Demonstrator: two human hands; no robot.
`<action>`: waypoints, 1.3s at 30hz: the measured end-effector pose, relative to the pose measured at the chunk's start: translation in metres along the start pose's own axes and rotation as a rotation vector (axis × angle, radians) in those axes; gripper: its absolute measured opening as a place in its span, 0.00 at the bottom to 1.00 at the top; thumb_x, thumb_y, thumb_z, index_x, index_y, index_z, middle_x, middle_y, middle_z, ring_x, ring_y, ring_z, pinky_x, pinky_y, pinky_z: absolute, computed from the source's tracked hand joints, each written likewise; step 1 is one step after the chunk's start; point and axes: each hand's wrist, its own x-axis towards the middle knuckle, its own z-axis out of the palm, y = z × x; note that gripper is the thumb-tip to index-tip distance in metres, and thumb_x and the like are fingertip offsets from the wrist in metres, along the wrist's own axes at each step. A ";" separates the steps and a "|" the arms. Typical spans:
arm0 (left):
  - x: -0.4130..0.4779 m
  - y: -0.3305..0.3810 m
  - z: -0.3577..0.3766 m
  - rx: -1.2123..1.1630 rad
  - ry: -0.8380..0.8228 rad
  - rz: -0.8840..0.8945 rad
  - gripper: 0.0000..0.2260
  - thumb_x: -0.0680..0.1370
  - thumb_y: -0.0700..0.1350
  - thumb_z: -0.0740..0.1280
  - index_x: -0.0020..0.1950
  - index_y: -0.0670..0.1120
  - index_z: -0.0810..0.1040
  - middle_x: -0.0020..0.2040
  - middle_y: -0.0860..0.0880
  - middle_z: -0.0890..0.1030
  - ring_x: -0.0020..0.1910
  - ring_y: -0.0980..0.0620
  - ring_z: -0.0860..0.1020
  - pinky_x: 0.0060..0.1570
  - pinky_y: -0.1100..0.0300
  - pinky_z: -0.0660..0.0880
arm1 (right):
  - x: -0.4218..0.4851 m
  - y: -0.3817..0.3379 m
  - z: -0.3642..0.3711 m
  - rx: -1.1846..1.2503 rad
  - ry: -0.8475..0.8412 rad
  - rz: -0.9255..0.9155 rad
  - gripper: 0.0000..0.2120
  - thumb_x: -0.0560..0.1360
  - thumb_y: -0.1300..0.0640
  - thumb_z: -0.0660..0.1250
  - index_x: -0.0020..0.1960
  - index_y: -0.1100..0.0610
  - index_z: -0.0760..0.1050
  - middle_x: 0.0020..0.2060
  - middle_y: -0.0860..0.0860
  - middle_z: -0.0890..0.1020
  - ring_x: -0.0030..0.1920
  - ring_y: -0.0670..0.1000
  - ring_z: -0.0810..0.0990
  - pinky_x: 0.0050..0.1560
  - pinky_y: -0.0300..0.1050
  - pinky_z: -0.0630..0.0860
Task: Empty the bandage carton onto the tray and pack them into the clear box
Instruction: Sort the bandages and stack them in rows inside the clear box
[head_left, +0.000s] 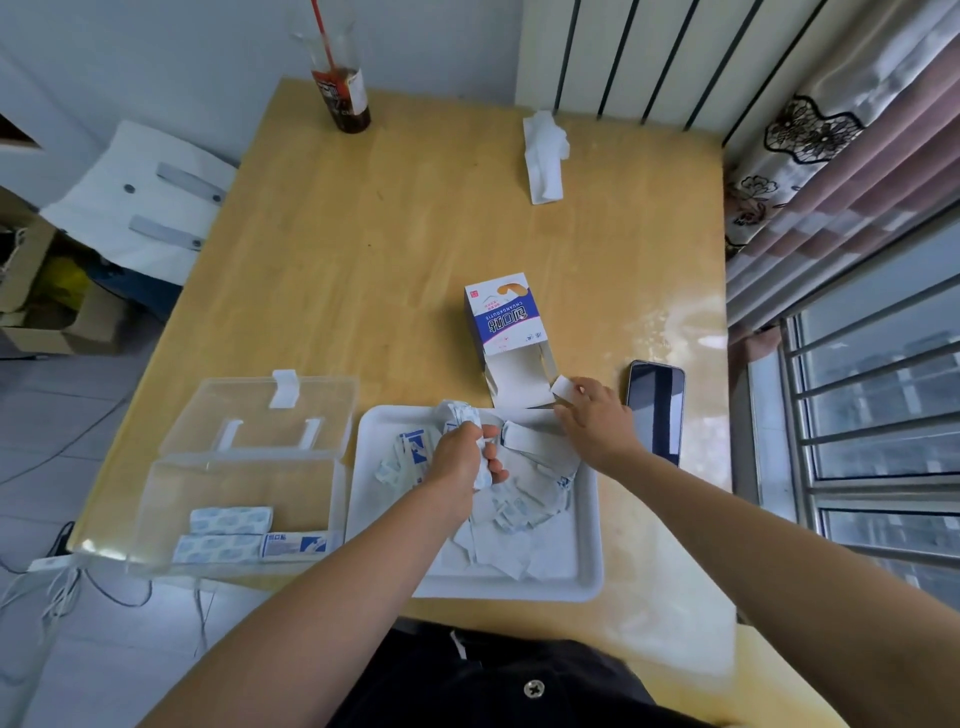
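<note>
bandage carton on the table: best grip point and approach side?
Grip the closed printed body of the bandage carton across its long side walls, coming from above at the far end. It lies flat with its open mouth and loose flaps toward the tray; flaps would bend, and the right hand crowds that end.

Place: we take this for a room in a home, likely a flat.
Table: we sit at a plain wooden table (415, 249) pushed into a corner by the wall.
Window side: we see flowered curtains (810, 156) and a barred window (883, 441) facing other buildings.
Personal things: we note a drink bottle with a straw (343, 88), a crumpled tissue (545, 156) and a phone (655, 410).
Floor: we see cardboard boxes (47, 312) and loose cables (67, 587).
</note>
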 end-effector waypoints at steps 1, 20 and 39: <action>-0.001 0.000 0.000 0.007 -0.001 -0.003 0.14 0.81 0.38 0.49 0.42 0.42 0.72 0.31 0.46 0.64 0.29 0.50 0.62 0.36 0.57 0.68 | 0.002 0.001 -0.001 0.004 0.003 0.006 0.20 0.81 0.51 0.57 0.68 0.60 0.68 0.70 0.53 0.66 0.69 0.55 0.63 0.63 0.50 0.63; 0.010 -0.005 0.002 0.015 -0.008 -0.070 0.14 0.82 0.41 0.50 0.43 0.42 0.72 0.32 0.46 0.65 0.29 0.51 0.62 0.35 0.58 0.67 | 0.034 -0.010 -0.006 0.132 0.038 0.348 0.24 0.71 0.52 0.75 0.58 0.61 0.68 0.49 0.55 0.77 0.48 0.57 0.76 0.41 0.46 0.70; 0.009 -0.004 -0.001 0.016 -0.001 -0.080 0.13 0.81 0.39 0.52 0.42 0.41 0.73 0.29 0.46 0.68 0.28 0.51 0.63 0.34 0.59 0.66 | 0.030 -0.007 0.001 0.116 0.023 0.194 0.18 0.72 0.61 0.71 0.59 0.54 0.70 0.55 0.54 0.70 0.45 0.56 0.76 0.43 0.47 0.75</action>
